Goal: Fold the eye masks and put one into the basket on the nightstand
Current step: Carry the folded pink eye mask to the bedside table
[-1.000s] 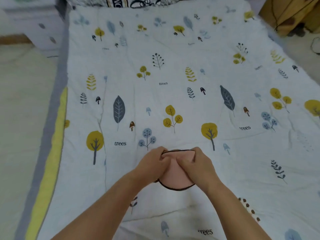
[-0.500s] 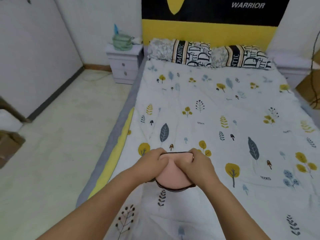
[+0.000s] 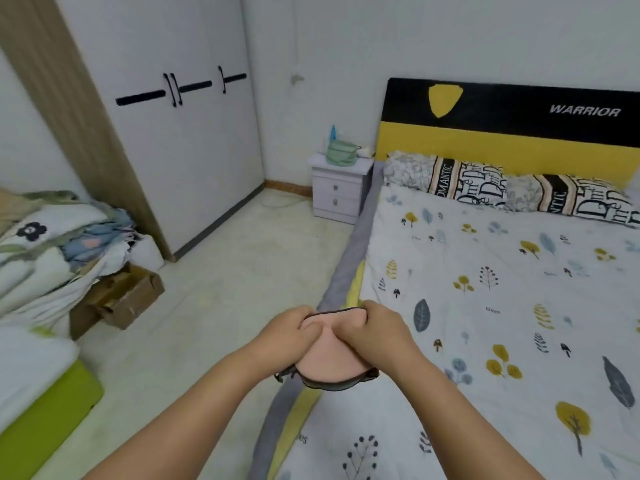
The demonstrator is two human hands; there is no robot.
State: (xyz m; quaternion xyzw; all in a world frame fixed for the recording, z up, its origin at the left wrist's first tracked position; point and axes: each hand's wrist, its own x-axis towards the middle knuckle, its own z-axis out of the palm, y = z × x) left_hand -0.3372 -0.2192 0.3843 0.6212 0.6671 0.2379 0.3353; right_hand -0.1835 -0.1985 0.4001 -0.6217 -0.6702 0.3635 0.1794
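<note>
- Two bare forearms reach forward from the bottom of the view, and both hands meet on one folded pink eye mask (image 3: 327, 363) with a dark trim.
- The left hand (image 3: 289, 336) pinches the mask's upper left edge, fingers curled tight onto the fabric.
- The right hand (image 3: 372, 336) grips the upper right edge in the same way, thumb pressed on the pink face; the two thumbs nearly touch.
- The mask is held up in the air above the left edge of the bed (image 3: 485, 306), over the grey and yellow border of the quilt.
- A short dark strap hangs out at the mask's lower left.
- Far ahead, beside the head of the bed, stands a white nightstand (image 3: 341, 194) with two drawers.
- A pale green basket (image 3: 342, 154) sits on top of the nightstand, well apart from the hands.
- A white wardrobe (image 3: 173, 150) stands along the left wall.
- A heap of bedding and a cardboard box (image 3: 128, 299) lie at the left.
</note>
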